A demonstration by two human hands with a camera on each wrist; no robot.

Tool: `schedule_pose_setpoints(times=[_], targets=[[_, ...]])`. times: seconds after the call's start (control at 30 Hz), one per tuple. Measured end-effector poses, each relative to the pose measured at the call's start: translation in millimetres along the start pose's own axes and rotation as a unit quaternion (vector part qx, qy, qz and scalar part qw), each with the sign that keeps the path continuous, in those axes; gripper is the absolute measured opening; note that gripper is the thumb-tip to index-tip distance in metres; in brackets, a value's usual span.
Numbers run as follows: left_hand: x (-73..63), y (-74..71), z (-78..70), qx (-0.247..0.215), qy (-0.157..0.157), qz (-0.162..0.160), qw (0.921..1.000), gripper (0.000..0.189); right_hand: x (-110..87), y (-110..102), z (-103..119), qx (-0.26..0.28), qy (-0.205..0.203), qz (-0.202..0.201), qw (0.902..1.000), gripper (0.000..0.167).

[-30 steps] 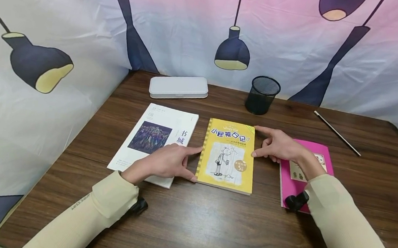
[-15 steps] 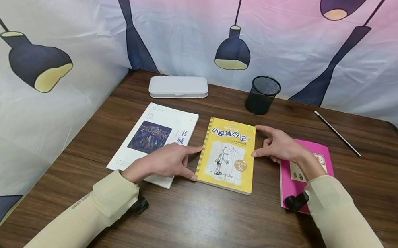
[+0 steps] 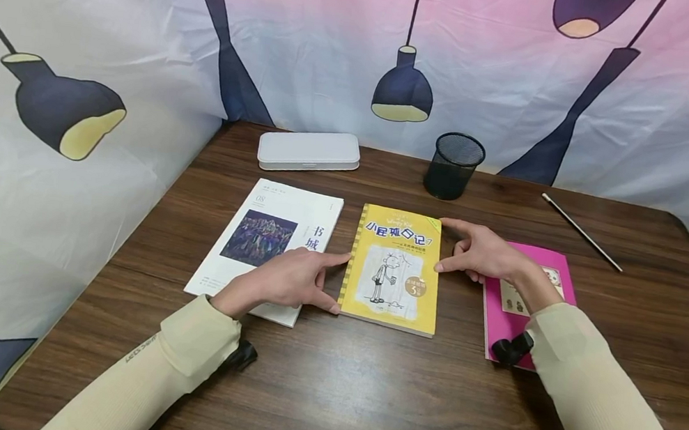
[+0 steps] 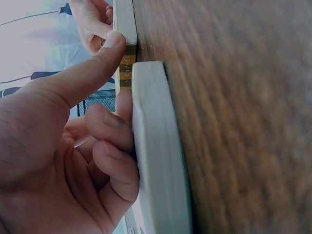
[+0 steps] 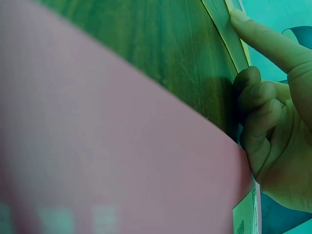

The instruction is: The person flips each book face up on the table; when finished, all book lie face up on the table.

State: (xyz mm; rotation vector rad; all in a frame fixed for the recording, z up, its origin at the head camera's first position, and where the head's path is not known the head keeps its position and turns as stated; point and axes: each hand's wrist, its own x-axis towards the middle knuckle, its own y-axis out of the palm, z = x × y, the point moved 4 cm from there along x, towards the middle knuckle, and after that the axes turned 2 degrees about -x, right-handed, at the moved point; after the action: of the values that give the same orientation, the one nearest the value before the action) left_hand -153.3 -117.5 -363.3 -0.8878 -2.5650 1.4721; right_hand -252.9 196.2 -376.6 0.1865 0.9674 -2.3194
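Observation:
A yellow paperback book (image 3: 397, 277) with a cartoon figure lies flat in the head view's middle. My left hand (image 3: 287, 278) reaches over a white book (image 3: 260, 238), its thumb and index finger spread against the yellow book's left edge. The left wrist view shows that hand's other fingers bent beside the white book's page edge (image 4: 158, 146). From the other side, my right hand (image 3: 484, 252) touches the yellow book's right edge with thumb and index finger. Its other fingers are bent in the right wrist view, near the pink book (image 5: 136, 146), which lies partly beneath that forearm.
Toward the back of the wooden table (image 3: 325, 395) lie a white flat case (image 3: 309, 152) and a black mesh pen cup (image 3: 454, 167). A thin pale stick, perhaps a pencil (image 3: 582, 231), lies at the right. A patterned cloth (image 3: 311, 50) hangs behind.

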Motion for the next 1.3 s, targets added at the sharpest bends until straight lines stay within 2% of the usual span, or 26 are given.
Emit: schedule_pose_setpoints(times=[0.8, 1.3], targets=[[0.6, 0.3, -0.2, 0.01, -0.003, 0.003, 0.9999, 0.096, 0.5, -1.0, -1.2, -0.005, 0.013, 0.003, 0.9999, 0.105], [0.0, -1.2, -2.1, -0.003, -0.013, 0.017, 0.9998, 0.099, -4.6, -2.6, 4.3, 0.01, 0.008, 0.023, 0.9996, 0.11]])
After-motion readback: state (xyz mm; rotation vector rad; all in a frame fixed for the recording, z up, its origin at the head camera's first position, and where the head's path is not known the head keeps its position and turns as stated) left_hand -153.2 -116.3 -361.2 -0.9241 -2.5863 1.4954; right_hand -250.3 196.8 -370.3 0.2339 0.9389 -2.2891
